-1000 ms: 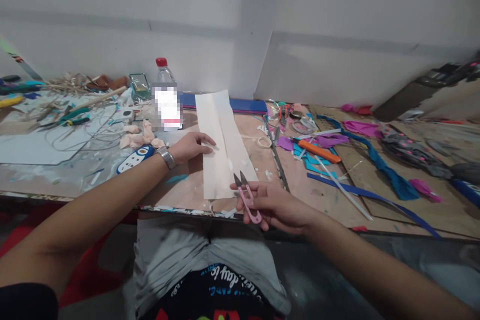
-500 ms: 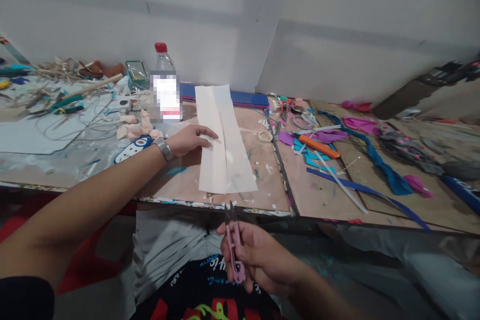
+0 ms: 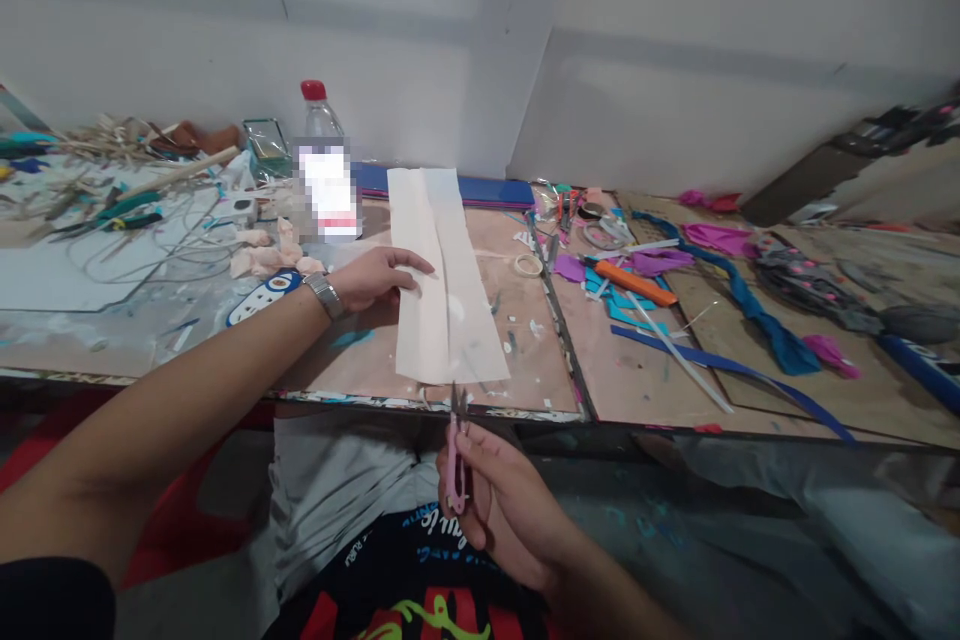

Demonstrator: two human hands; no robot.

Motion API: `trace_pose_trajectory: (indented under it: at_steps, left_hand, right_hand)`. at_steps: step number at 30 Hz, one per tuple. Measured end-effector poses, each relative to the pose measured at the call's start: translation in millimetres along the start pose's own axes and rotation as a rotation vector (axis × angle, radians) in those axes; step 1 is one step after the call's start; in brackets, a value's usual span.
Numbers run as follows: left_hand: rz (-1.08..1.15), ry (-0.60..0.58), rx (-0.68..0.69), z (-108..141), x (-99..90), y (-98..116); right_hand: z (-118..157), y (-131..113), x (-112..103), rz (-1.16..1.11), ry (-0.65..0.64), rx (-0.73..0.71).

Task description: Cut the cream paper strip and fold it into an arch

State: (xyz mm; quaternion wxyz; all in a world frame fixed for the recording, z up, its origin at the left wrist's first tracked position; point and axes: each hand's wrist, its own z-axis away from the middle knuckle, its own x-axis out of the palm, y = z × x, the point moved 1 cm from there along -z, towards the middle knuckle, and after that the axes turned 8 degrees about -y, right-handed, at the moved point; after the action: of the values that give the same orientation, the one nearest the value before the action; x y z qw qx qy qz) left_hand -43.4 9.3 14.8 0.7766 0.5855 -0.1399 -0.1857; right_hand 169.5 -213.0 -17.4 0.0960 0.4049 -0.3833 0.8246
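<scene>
A long cream strip of paper or thin cloth [image 3: 469, 320], with a lengthwise fold or overlap, lies on the table. My left hand [image 3: 375, 278] rests on its left edge, fingers stretched over the sheet, a watch on the wrist. Just off the table's front edge, my right hand [image 3: 491, 490] grips pink thread snips [image 3: 454, 470]. Their dark blades point up at the near end of the strip, slightly apart; whether the tips touch it I cannot tell.
A red-capped bottle [image 3: 322, 120] stands behind my left hand. Pliers [image 3: 124, 212] and sticks lie at the left. To the right are a tape roll [image 3: 527, 265], an orange cutter [image 3: 634, 282] and blue ribbon [image 3: 735, 370]. A blue flat case [image 3: 495, 192] lies along the wall.
My right hand has raised the snips toward the strip's near end and turned them more edge-on. My left hand stays on the strip. The view has shifted slightly.
</scene>
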Motion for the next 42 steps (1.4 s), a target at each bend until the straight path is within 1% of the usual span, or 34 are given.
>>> trace_pose_trajectory:
  at_steps: [4, 7, 11, 14, 16, 19, 23, 29, 31, 35, 38, 42]
  left_hand:
    - [0.029, 0.002, 0.004, 0.5, -0.7, 0.8]
    - [0.049, -0.004, 0.002, -0.7, -2.8, -0.5]
    - [0.054, -0.018, -0.012, -2.3, -4.9, -2.9]
    - [0.048, -0.025, 0.001, -1.8, -4.8, -2.6]
    - [0.059, -0.031, 0.002, -0.8, -4.2, -1.5]
    - [0.089, -0.036, -0.003, 0.6, -3.1, 0.1]
    - [0.096, -0.037, 0.001, 0.8, -3.4, -0.1]
    - [0.107, -0.033, 0.001, -1.3, -5.1, -2.6]
    - [0.113, -0.03, 0.001, -1.1, -5.2, -2.3]
    - [0.134, -0.044, 0.018, -0.2, -4.2, -1.1]
    - [0.155, -0.049, 0.041, -0.5, -3.2, -0.9]
    - [0.174, -0.029, 0.071, -1.9, -2.9, -1.4]
  right_hand:
    - [1.0, -0.8, 0.9, -0.027, 0.049, -0.014]
    - [2.1, 1.7, 2.2, 0.036, 0.043, -0.029]
    - [2.7, 8.0, 2.4, 0.132, 0.048, -0.005]
    - [2.7, 10.7, 1.4, 0.163, 0.056, -0.02]
    - [3.0, 11.6, 0.8, 0.153, 0.075, -0.037]
    - [3.8, 12.2, 0.6, 0.066, 0.089, -0.057]
    - [4.0, 11.3, 0.7, -0.083, 0.066, -0.102]
    - [1.6, 12.4, 2.8, -0.184, -0.004, -0.121]
    - [2.0, 13.7, 3.7, -0.179, -0.032, -0.146]
    - [5.6, 13.4, 6.1, -0.091, -0.054, -0.177]
    - [7.6, 11.4, 8.0, -0.046, -0.077, -0.139]
    - [7.0, 10.4, 8.3, -0.062, -0.123, -0.078]
